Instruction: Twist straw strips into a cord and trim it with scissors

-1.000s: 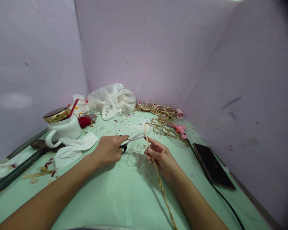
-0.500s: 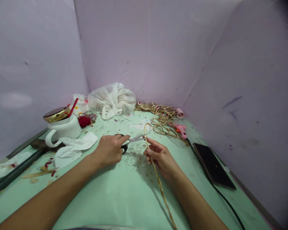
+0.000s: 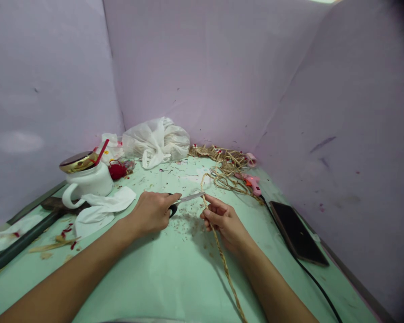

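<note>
My left hand (image 3: 154, 211) is closed around the black handles of a pair of scissors (image 3: 190, 197). The blades are together and point right, their tips at a braided straw cord (image 3: 224, 262). Pinched between thumb and fingers, the cord is held by my right hand (image 3: 224, 220), with the index finger stretched toward the blade tips. From there the cord runs down to the front edge, and its far end reaches up past the blades toward more coiled cord (image 3: 227, 179). Small clippings (image 3: 185, 223) lie on the green table under the scissors.
A pink glue gun (image 3: 253, 183) with a black cable and a dark phone (image 3: 298, 233) lie at right. Plastic bags (image 3: 158, 141) sit by the back wall. At left are a white mug (image 3: 90, 181), a cloth (image 3: 104, 208), a hammer (image 3: 27, 237) and red yarn (image 3: 117, 170).
The scissor blades, spread apart at the cord before, are now closed together. My right hand keeps its pinch on the cord in nearly the same place.
</note>
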Demonstrator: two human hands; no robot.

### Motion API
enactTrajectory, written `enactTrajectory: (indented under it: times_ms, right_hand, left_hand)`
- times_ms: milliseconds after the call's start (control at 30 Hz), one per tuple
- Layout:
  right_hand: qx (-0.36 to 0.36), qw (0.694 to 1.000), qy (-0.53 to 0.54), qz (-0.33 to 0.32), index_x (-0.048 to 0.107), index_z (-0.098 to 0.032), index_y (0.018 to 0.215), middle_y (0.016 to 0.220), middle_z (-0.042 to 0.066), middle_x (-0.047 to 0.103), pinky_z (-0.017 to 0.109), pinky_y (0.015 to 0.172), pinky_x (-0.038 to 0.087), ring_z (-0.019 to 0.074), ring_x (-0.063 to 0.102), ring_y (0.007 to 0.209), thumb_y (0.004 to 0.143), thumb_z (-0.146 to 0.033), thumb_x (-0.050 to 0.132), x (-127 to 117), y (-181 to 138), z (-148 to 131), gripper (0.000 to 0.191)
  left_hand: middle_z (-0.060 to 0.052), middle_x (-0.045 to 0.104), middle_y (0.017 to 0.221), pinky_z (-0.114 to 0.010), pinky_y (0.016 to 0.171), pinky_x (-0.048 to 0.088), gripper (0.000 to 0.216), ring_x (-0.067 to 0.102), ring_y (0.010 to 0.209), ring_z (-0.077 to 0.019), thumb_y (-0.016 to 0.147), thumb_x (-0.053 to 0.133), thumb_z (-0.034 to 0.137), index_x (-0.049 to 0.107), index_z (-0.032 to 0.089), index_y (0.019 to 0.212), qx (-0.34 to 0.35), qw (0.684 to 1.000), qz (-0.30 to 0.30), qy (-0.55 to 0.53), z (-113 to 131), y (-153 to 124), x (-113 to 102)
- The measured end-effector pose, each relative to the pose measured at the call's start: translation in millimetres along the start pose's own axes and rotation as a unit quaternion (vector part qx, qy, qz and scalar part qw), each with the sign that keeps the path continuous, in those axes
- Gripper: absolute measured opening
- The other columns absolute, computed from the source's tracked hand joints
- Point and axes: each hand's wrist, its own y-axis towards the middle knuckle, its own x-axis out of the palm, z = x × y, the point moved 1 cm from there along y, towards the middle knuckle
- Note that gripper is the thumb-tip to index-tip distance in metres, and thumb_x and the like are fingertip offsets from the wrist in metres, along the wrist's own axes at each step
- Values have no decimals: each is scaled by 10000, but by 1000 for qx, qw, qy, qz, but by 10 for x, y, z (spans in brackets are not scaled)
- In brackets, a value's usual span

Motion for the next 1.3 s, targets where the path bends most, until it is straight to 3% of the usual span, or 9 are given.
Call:
enactTrajectory:
  times_ms: [233, 300, 467, 600, 700, 867, 1000, 1200, 1300]
  right_hand:
    - [-2, 1000, -3, -8, 540, -147, 1139, 614, -21, 561, 225, 439, 375, 83, 476, 459, 596, -235, 646, 6, 4, -13, 560]
    - [-9, 1000, -6, 11, 578, -154, 1046, 670, -6, 573, 234, 445, 397, 93, 494, 487, 601, -223, 616, 12, 16, -11, 452]
    - [-29, 998, -41, 47, 586, -148, 811, 725, 3, 578, 249, 503, 441, 99, 515, 524, 540, -111, 552, 48, 30, -9, 276]
    - [-32, 994, -76, 71, 547, -159, 931, 638, -17, 572, 198, 379, 297, 65, 394, 403, 600, -178, 560, 27, 38, 4, 332]
    - [-85, 978, -147, 122, 534, -169, 1029, 553, -34, 542, 201, 375, 235, 67, 328, 379, 699, -323, 544, -39, 63, 23, 365]
    - [-136, 954, -189, 190, 633, -159, 815, 635, 13, 573, 227, 423, 305, 95, 413, 455, 718, -403, 526, -135, 113, 67, 283]
    - [-115, 963, -144, 194, 621, -126, 748, 638, 25, 565, 238, 431, 359, 99, 452, 460, 716, -377, 521, -141, 130, 77, 272]
    - [-10, 991, -20, 130, 456, -138, 1137, 533, -10, 580, 224, 376, 386, 106, 480, 371, 717, -252, 489, -69, 104, 18, 436]
    - [21, 992, 32, 120, 556, -127, 940, 608, 25, 603, 215, 399, 415, 94, 508, 419, 668, -152, 498, -54, 104, -17, 279]
  left_hand:
    - [27, 610, 658, -209, 575, 351, 291, 535, 627, -119, 650, 429, 148, 610, 231, 862, -61, 974, 22, -218, -41, 32, 12]
    - [22, 588, 624, -210, 543, 361, 252, 515, 580, -112, 640, 464, 174, 600, 190, 852, -109, 937, 42, -329, -28, 65, 36]
    - [44, 514, 512, -214, 461, 374, 363, 479, 445, -92, 560, 591, 204, 549, 128, 913, -254, 793, 22, -554, 91, 114, 16]
    - [62, 484, 467, -210, 436, 367, 392, 488, 416, -94, 513, 629, 167, 546, 124, 893, -272, 754, -1, -597, 170, 103, -19]
    - [82, 436, 436, -211, 441, 367, 377, 491, 410, -96, 513, 627, 156, 547, 124, 880, -264, 746, -17, -611, 187, 94, 17]
    - [50, 504, 496, -214, 444, 375, 378, 471, 408, -80, 526, 625, 178, 557, 121, 894, -264, 750, -23, -606, 186, 96, 118]
    - [30, 533, 534, -224, 460, 398, 380, 458, 418, -73, 528, 627, 197, 558, 123, 894, -262, 752, -23, -604, 182, 95, 171]
    - [24, 532, 541, -216, 456, 389, 361, 430, 421, -66, 546, 605, 217, 558, 130, 894, -235, 772, -17, -590, 175, 80, 214]
    - [29, 517, 531, -192, 429, 343, 308, 405, 420, -61, 571, 564, 209, 562, 132, 869, -202, 797, -5, -569, 163, 73, 242]
